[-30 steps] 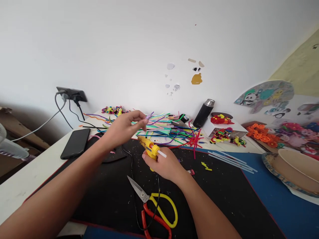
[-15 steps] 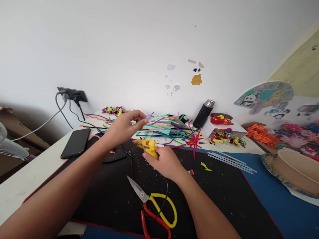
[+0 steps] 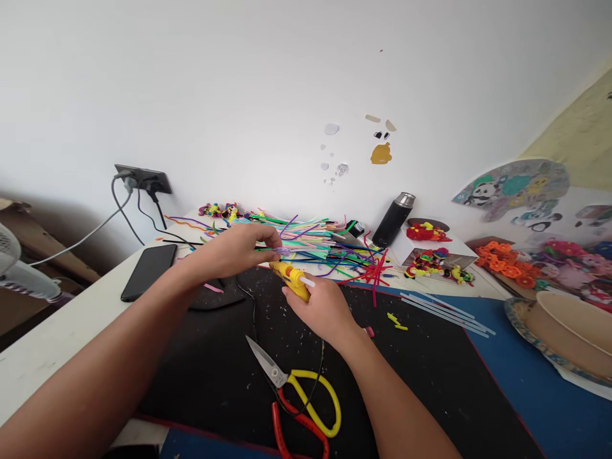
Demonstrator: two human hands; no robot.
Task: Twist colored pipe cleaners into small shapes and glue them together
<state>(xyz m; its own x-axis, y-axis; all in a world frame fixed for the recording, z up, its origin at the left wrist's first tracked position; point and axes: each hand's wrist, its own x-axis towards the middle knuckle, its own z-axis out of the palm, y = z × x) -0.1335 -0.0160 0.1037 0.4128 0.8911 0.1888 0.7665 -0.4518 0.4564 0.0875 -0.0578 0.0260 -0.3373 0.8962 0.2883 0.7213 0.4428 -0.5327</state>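
My right hand (image 3: pixel 325 309) grips a yellow hot glue gun (image 3: pixel 291 275), with a whitish glue stick (image 3: pixel 308 282) poking out of its back end. Between the thumb and fingers of my left hand (image 3: pixel 243 248) is a small purple pipe cleaner piece (image 3: pixel 283 252), partly covered by the fingers. The gun's nozzle end is right below that piece; whether they touch I cannot tell. Behind both hands lies a heap of multicoloured pipe cleaners (image 3: pixel 310 239). Scissors (image 3: pixel 275 373) with one yellow and one red handle rest on the black mat (image 3: pixel 210 376), nearer to me.
A black phone (image 3: pixel 149 271) lies at the left. A black flask (image 3: pixel 394 220) leans beside a white box (image 3: pixel 415 250) with pipe cleaner figures. Glue sticks (image 3: pixel 447 312) and yellow bits (image 3: pixel 396 321) lie at the right. The gun's cord crosses the scissors. A round basket (image 3: pixel 530 331) stands far right.
My left hand has come down with the purple piece toward the nozzle. The glue gun has tilted and moved slightly right, bringing its nozzle close under the piece.
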